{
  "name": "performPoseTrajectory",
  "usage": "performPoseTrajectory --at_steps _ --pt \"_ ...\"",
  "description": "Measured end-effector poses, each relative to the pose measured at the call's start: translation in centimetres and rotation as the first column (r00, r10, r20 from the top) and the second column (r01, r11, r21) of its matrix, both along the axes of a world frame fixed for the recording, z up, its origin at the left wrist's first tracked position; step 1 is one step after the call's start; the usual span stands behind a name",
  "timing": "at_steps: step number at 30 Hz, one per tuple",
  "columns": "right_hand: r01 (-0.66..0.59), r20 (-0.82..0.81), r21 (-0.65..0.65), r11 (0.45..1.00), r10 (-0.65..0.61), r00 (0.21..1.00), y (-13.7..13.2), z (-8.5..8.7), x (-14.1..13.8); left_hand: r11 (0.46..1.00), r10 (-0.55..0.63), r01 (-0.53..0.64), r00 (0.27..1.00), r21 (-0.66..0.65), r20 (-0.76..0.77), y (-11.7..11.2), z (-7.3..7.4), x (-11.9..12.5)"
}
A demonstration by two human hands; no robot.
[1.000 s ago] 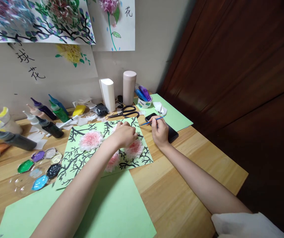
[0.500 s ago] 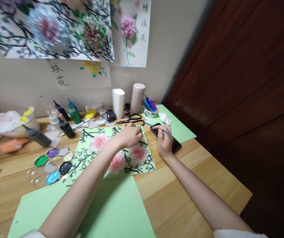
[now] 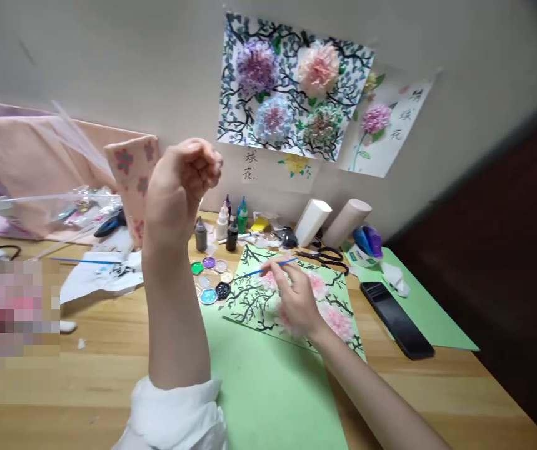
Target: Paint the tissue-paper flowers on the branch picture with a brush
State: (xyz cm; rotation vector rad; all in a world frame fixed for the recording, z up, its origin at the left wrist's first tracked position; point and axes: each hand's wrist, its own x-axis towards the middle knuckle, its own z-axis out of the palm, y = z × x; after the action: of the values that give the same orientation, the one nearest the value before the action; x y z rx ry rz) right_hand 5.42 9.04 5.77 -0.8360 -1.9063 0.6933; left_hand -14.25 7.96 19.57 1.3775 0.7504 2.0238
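Note:
My right hand [image 3: 300,299] pinches a thin blue paintbrush [image 3: 253,272], its tip pointing left above the green painted sheet [image 3: 254,306]. Black branches and several fluffy pink paper flowers [image 3: 337,321] decorate that sheet, and my hand covers part of them. Raised well off the table, my left hand [image 3: 179,184] is curled into a loose fist, with nothing visible in it. The clear paint palette [image 3: 197,282] lies just left of the sheet, with green, purple, blue, black and pale paints in its wells. A larger plain green sheet [image 3: 268,381] lies under the painted one.
Paint bottles [image 3: 232,237] stand behind the palette. Black-handled scissors [image 3: 329,255], a white container [image 3: 314,222] and a pinkish cylinder [image 3: 349,222] are at the back. A phone [image 3: 394,319] lies right. At left is stained paper [image 3: 102,275]. Flower artwork [image 3: 291,94] hangs on the wall.
The view has swung left. My left hand has lifted off the painted sheet into the air. My right hand has moved with the paintbrush from beside the phone to over the sheet.

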Motion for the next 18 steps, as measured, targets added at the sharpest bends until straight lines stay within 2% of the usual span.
performPoseTrajectory --at_steps 2,4,7,10,14,18 --pt "-0.064 0.116 0.084 0.994 0.054 0.992 0.0 0.0 -2.2 0.999 0.045 -0.041 0.990 -0.032 0.132 -0.4 -0.3 -2.1" --pt "-0.091 0.219 0.155 0.984 0.055 0.974 0.1 -0.4 -3.5 0.998 0.038 -0.023 0.968 -0.063 0.247 -0.6 -0.6 -3.7" --pt "-0.098 0.298 0.184 0.978 0.039 0.954 0.2 -0.8 -4.1 0.999 0.003 0.009 0.952 -0.038 0.306 -0.6 -1.1 -4.9" --pt "-0.079 0.258 0.172 0.982 0.032 0.966 0.1 -0.9 -4.1 0.999 -0.010 0.021 0.955 -0.031 0.297 -0.4 -1.2 -4.9" --pt "-0.116 0.259 0.157 0.981 0.072 0.963 -0.1 -0.4 -4.0 1.000 -0.012 0.019 0.972 -0.026 0.235 -0.1 -1.1 -4.3" --pt "0.017 0.130 0.237 0.971 -0.049 0.990 -0.1 0.8 -1.3 0.998 -0.053 0.057 0.995 -0.040 0.083 -0.1 -0.8 -3.2"
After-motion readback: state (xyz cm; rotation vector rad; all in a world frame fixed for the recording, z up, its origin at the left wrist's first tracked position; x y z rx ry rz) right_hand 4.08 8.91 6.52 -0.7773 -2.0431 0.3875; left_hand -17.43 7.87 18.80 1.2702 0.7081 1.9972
